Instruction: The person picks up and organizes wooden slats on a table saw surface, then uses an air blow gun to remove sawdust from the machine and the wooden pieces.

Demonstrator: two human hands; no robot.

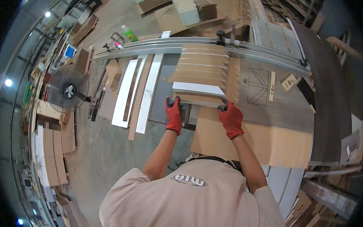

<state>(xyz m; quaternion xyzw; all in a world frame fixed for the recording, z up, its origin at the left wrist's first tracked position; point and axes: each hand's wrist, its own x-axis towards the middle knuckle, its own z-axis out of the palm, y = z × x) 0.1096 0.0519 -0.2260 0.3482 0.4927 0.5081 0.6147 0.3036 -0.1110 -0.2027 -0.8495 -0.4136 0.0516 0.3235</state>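
My left hand [174, 116], in a red work glove with dark fingertips, grips the left end of a short stack of narrow boards. My right hand [231, 120], gloved the same way, is closed on the stack's right end. A white strip board [197, 88] with a slanted right end lies on top, and the grey-brown edges of the stack [199, 98] face me. Just beyond it lies a row of brown boards [201, 67] with thin white edges and angled right ends. The fingers' undersides are hidden.
A metal rail [148, 45] crosses behind the boards. Long white and brown strips [145, 94] lie to the left, near a round fan [68, 90]. A brown sheet [250, 142] covers the near right of the table, beside a small wood block [289, 82]. A green bottle [129, 33] stands beyond the rail.
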